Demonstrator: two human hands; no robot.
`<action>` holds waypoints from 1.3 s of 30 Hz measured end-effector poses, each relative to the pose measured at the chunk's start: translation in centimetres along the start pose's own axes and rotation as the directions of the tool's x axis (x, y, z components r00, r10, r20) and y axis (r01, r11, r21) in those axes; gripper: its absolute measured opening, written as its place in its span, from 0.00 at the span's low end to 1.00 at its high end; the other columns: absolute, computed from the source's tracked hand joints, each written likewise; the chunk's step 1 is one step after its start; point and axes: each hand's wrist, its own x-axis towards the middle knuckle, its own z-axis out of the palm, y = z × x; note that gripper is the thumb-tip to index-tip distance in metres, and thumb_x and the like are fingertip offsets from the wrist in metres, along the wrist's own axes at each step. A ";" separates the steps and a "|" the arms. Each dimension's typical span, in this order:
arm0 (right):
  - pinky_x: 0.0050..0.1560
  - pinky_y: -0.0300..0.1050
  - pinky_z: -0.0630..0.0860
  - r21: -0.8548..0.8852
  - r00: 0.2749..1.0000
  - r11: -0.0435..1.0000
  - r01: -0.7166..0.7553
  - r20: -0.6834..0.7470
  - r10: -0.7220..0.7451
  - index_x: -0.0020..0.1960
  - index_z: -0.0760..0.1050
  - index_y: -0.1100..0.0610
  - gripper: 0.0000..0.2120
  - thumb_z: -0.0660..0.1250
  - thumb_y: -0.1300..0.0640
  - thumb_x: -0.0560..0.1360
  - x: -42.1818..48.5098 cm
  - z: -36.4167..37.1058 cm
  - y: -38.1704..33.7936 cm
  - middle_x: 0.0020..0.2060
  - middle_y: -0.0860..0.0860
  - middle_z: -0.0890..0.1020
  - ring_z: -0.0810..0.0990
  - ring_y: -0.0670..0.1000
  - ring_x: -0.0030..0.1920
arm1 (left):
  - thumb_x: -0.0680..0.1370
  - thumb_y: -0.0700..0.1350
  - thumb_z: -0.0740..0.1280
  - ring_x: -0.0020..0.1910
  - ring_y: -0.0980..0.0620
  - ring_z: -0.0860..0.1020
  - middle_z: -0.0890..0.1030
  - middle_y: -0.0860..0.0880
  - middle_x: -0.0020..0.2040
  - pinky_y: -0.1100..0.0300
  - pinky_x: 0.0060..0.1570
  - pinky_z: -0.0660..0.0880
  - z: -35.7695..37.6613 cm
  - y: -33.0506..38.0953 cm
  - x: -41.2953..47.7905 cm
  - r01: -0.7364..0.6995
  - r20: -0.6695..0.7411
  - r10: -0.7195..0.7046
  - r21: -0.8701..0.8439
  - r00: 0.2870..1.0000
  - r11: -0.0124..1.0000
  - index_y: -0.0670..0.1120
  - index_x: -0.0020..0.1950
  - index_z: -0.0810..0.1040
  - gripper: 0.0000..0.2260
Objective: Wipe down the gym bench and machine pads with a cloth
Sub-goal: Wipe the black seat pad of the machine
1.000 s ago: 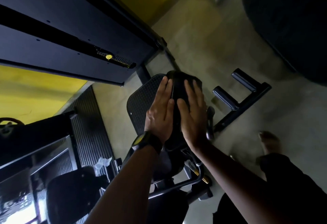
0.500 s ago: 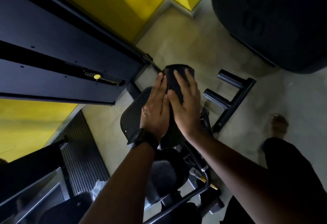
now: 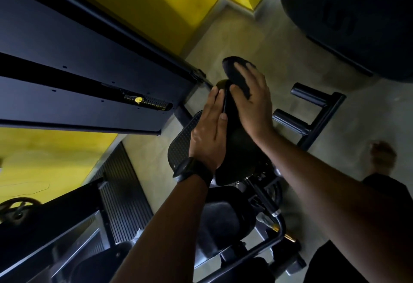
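A black upright machine pad (image 3: 240,148) rises in the middle of the view, its rounded top (image 3: 232,64) farthest from me. My left hand (image 3: 209,130), with a black watch on the wrist, lies flat against the pad's left side, fingers straight. My right hand (image 3: 253,101) presses on the pad's face near the top, fingers spread over it. A dark fold (image 3: 242,86) lies across the right fingers; I cannot tell whether it is a cloth or the pad. The black seat pad (image 3: 223,220) sits below the hands.
A dark weight-stack housing (image 3: 89,77) with a yellow pin (image 3: 139,99) runs along the left. A textured footplate (image 3: 182,141) lies under the left hand. Two black roller pegs (image 3: 288,118) stand at the right, a large black shape (image 3: 357,14) at the top right. My foot (image 3: 382,153) rests on the grey floor.
Both hands have slid up the pad toward its rounded top. The right hand now reaches higher than the left, and my view has moved closer.
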 end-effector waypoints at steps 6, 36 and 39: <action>0.68 0.55 0.72 0.054 0.945 0.944 -0.325 -0.027 0.327 0.76 0.68 0.43 0.26 0.57 0.44 0.78 -2.6 0.0 2.7 0.76 0.47 0.65 0.71 0.54 0.71 | 0.87 0.46 0.56 0.74 0.75 0.55 0.59 0.57 0.82 0.80 0.66 0.54 -0.1 -0.1 0.2 -0.019 -0.002 0.019 0.028 1.000 0.999 0.53 0.81 0.62 0.21; 0.69 0.48 0.67 0.044 0.981 0.988 -0.146 -0.121 0.151 0.76 0.69 0.44 0.24 0.60 0.46 0.80 -7.2 0.8 2.8 0.78 0.47 0.65 0.66 0.53 0.75 | 0.87 0.48 0.55 0.77 0.67 0.59 0.60 0.57 0.81 0.75 0.69 0.60 0.4 -0.9 0.4 -0.044 -0.029 0.045 0.040 0.999 0.998 0.52 0.81 0.63 0.21; 0.66 0.44 0.68 -0.025 0.997 0.998 -0.049 -0.063 0.047 0.76 0.68 0.44 0.24 0.61 0.47 0.80 -2.9 0.5 4.0 0.77 0.47 0.67 0.69 0.53 0.72 | 0.87 0.46 0.56 0.79 0.62 0.59 0.62 0.55 0.81 0.69 0.73 0.59 0.7 -1.1 0.1 -0.027 -0.060 0.028 0.007 0.998 1.000 0.50 0.80 0.65 0.21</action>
